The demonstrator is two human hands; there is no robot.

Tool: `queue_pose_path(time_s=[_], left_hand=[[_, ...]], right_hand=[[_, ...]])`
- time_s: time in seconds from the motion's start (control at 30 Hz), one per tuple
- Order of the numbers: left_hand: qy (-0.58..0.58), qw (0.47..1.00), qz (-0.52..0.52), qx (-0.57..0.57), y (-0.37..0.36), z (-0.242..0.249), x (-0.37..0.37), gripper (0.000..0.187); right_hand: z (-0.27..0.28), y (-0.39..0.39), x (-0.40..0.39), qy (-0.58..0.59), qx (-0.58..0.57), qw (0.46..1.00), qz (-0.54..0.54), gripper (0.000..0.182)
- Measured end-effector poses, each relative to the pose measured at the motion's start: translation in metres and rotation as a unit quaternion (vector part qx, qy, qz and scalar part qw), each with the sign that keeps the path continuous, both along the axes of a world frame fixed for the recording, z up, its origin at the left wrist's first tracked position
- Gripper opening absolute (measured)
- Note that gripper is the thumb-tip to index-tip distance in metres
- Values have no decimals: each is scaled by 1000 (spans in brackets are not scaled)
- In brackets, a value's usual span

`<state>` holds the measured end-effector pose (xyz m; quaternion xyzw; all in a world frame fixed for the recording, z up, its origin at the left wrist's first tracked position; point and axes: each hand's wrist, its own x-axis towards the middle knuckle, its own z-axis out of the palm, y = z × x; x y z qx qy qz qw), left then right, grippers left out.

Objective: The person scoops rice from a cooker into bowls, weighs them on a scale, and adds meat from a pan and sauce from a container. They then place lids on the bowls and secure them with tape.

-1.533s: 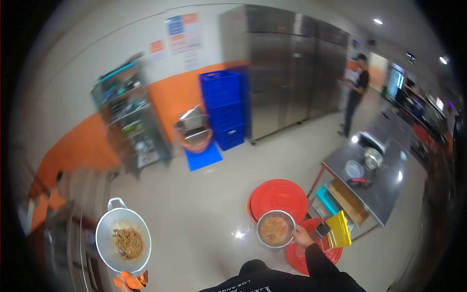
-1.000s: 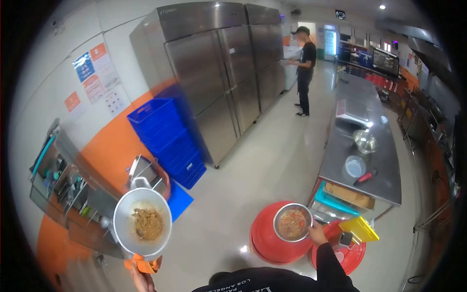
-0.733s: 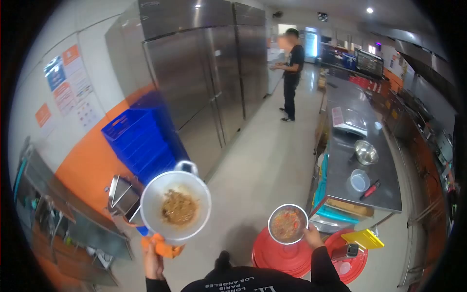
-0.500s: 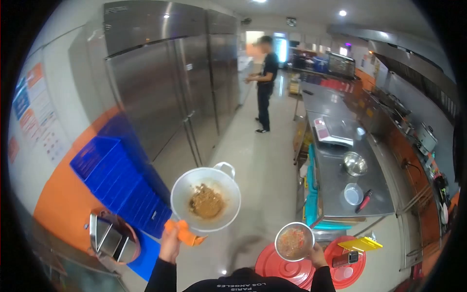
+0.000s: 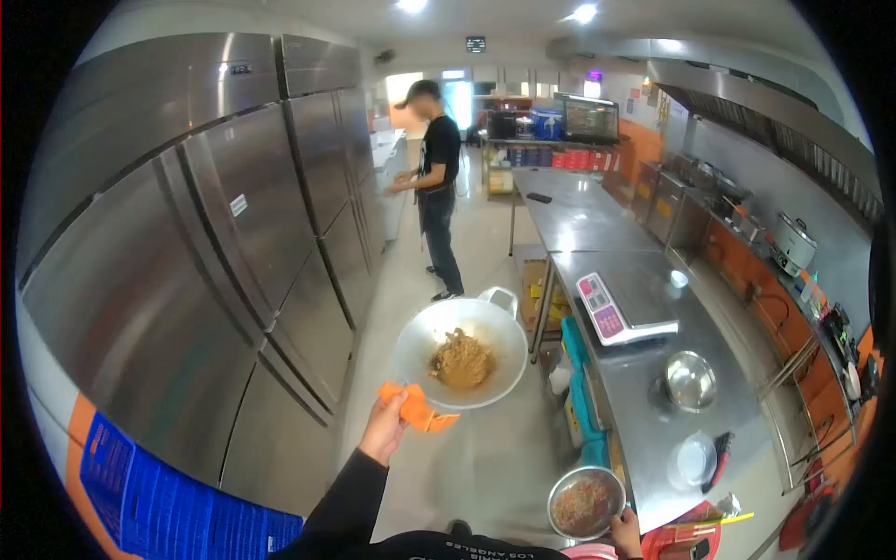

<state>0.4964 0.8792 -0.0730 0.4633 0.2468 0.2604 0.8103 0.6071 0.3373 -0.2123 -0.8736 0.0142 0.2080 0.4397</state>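
Note:
My left hand [image 5: 385, 427] is closed on an orange cloth [image 5: 416, 408] at the near handle of a wide white wok [image 5: 509, 359]. Brown, lumpy food [image 5: 461, 362] lies in the bottom of the wok, and a loop handle stands at its far side. Lower right, my right hand [image 5: 626, 534] grips the rim of a metal bowl [image 5: 554, 485] holding reddish-brown food with small red pieces. Both vessels are held up above the floor, apart from each other. The bowl is beside the near corner of a steel table [image 5: 644, 457].
On the table are a scale [image 5: 621, 313], an empty metal bowl [image 5: 691, 381], a clear container [image 5: 695, 459] and a red-handled tool [image 5: 719, 462]. Steel fridges [image 5: 233, 205] line the left, with blue crates [image 5: 177, 495] below. A person [image 5: 437, 187] stands ahead. Red lids [image 5: 686, 537] are lower right.
My view has moved forward and turned, bringing the table nearer and pushing the crates to the lower left edge. Both vessels have shifted right in view, still held.

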Motion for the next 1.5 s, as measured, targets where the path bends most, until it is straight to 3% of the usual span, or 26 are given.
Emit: queue_pose_path(time_s=[0.03,0.1,0.13,0.23,0.27,0.37,0.47,0.63,0.67,0.7,0.87,0.97,1.0,1.1,1.13,1.23,1.4,1.47,1.5], left_hand=[[-1,1000,-5,3,18,7,31,29],[6,1000,-16,-9,48,19,97,28],[9,1000,-22,-11,67,23,129,28],[6,999,-37,-9,127,27,225,28],[-4,999,-44,-3,149,27,260,28],[-12,997,-72,1,206,15,350,29],[-31,996,-88,-3,267,27,462,29],[-16,994,-103,-10,327,26,623,28],[-14,994,-111,-17,343,23,657,28],[-17,993,-117,-16,361,21,692,27],[-48,990,-134,-21,429,7,850,29],[-17,994,-104,-21,463,23,923,28],[-15,994,-110,-13,482,21,943,29],[-13,993,-118,-7,541,16,1012,32],[-9,993,-117,-9,560,14,1034,32],[0,995,-99,21,601,29,1102,33],[-12,991,-130,9,720,2,1244,34],[-4,990,-140,-7,739,1,1286,35],[-3,991,-135,-8,748,2,1308,34]], right_hand=[[15,30,21,-35,95,995,7,26],[-7,60,94,-36,102,994,24,31],[24,100,115,-33,141,989,17,33],[16,180,204,-11,183,983,17,30],[38,216,222,-13,181,983,8,27],[17,279,297,-19,211,977,-12,27],[60,359,349,-16,185,981,-53,26],[34,383,458,-48,208,973,-89,23],[71,409,471,-45,219,967,-126,21],[65,417,498,-33,235,960,-146,20],[62,463,640,-140,165,967,-137,17],[24,484,746,-125,160,963,-175,16],[92,527,763,-95,143,974,-150,21],[95,585,855,-128,167,970,-125,24],[95,602,882,-139,119,975,-128,25],[97,639,960,-101,134,979,-112,22],[118,752,1041,-71,197,958,-197,23],[87,741,1061,-76,229,945,-219,26],[100,748,1072,-65,216,945,-235,27]])
